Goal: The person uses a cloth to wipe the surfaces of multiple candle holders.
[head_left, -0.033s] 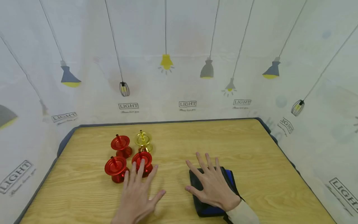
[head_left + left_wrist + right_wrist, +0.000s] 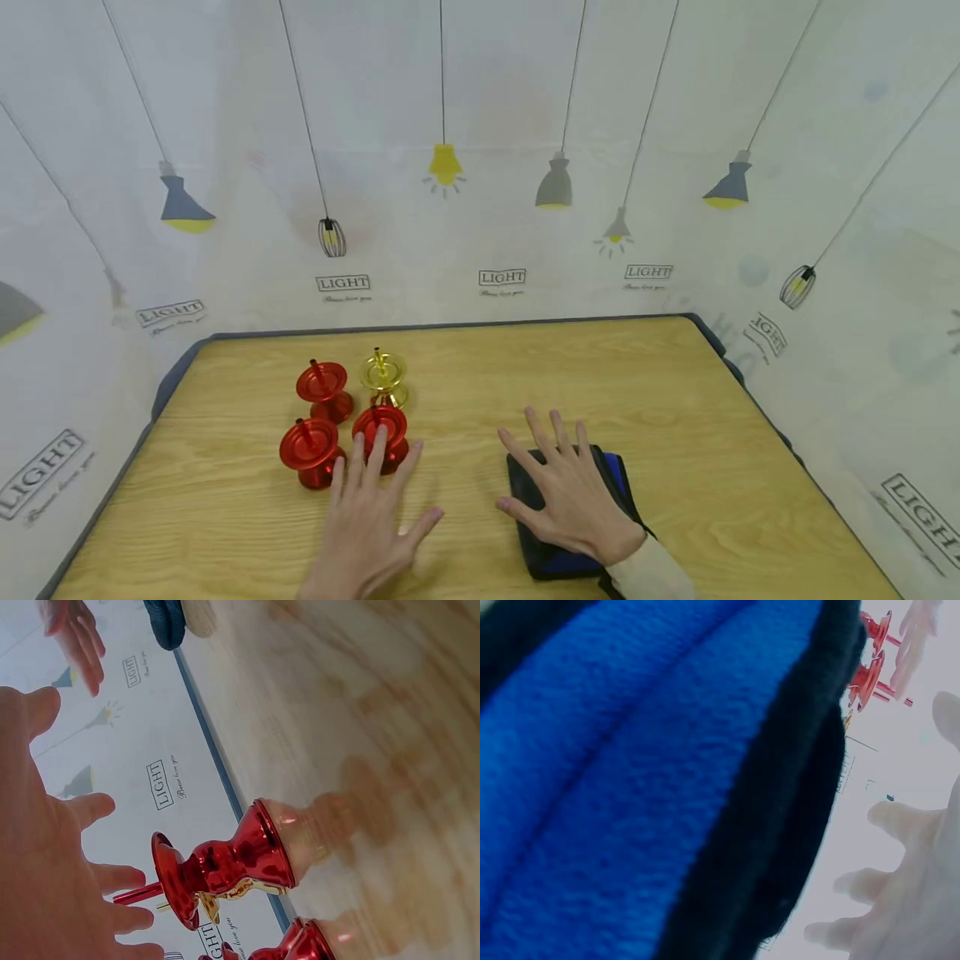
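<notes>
Three shiny red candle holders and a gold candle holder [image 2: 383,372] stand upright on the left half of the table, each with a dish and a spike. My left hand [image 2: 365,529] is spread in front of the nearest red candle holder [image 2: 396,457], holding nothing. In the left wrist view, its fingers stay apart from that red candle holder [image 2: 259,851]. To the right, my right hand [image 2: 573,500] spreads over a black and blue folded fabric item [image 2: 534,553], its exact kind unclear. The right wrist view shows its blue fleecy side [image 2: 645,772] and a gap below the fingers.
Two other red candle holders, one at the back left [image 2: 322,383] and one at the front left [image 2: 309,450], complete the cluster. The wood-grain table [image 2: 480,375] has a dark edge, and a pale sheet [image 2: 495,217] printed with lamps surrounds it.
</notes>
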`<state>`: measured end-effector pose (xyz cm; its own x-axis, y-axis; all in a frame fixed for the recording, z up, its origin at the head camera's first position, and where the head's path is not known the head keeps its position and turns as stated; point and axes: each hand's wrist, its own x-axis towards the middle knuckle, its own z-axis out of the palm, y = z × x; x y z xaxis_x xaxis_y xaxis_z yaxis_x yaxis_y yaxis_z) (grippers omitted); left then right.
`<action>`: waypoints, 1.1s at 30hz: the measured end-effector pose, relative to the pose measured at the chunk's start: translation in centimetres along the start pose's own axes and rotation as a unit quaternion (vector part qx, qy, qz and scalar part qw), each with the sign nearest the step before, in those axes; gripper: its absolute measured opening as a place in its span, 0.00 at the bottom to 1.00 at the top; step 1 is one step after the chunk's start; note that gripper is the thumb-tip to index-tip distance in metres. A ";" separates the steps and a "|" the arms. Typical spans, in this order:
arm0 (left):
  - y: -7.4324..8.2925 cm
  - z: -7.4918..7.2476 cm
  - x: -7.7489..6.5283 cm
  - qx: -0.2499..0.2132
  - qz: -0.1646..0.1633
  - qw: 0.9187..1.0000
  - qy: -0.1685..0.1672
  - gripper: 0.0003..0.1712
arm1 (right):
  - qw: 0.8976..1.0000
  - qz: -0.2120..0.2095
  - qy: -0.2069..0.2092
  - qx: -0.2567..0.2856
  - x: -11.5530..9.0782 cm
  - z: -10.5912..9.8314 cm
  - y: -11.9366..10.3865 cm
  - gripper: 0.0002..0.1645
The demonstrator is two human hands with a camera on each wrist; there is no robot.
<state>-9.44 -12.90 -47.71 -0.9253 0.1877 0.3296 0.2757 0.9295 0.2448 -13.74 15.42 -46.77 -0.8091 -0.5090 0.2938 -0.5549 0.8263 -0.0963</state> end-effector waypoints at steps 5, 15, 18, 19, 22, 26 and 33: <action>-0.1 0.0 -0.1 0.002 -0.001 1.000 0.001 0.46 | 1.000 -0.003 -0.002 -0.002 -0.2 0.0 0.1 0.49; -0.2 0.0 -0.4 0.005 0.001 1.000 0.009 0.46 | 1.000 -0.003 0.007 -0.001 -0.2 -0.2 0.2 0.49; 0.0 0.1 -0.4 0.003 -0.002 1.000 0.001 0.46 | 1.000 -0.002 0.009 0.003 -0.2 -0.3 0.1 0.49; 0.0 0.1 -0.4 0.001 -0.003 1.000 -0.002 0.46 | 1.000 -0.001 0.007 0.003 -0.2 -0.3 0.1 0.49; 0.1 0.3 -0.4 -0.002 -0.005 1.000 -0.010 0.46 | 1.000 0.004 0.001 0.008 -0.3 -0.3 0.1 0.49; 0.2 0.7 -0.4 -0.022 -0.021 1.000 0.001 0.48 | 0.999 0.017 -0.018 0.027 -0.4 -0.4 0.1 0.46; 0.9 1.8 -0.1 -0.232 -0.143 0.962 0.017 0.60 | 0.999 0.022 0.000 0.036 -0.7 -0.1 0.7 0.36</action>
<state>-9.57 -11.54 -49.15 -0.9737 -0.0734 0.2157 0.1042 0.6983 0.7081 -13.61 16.39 -46.97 -0.8331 -0.4721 0.2881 -0.5309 0.8287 -0.1773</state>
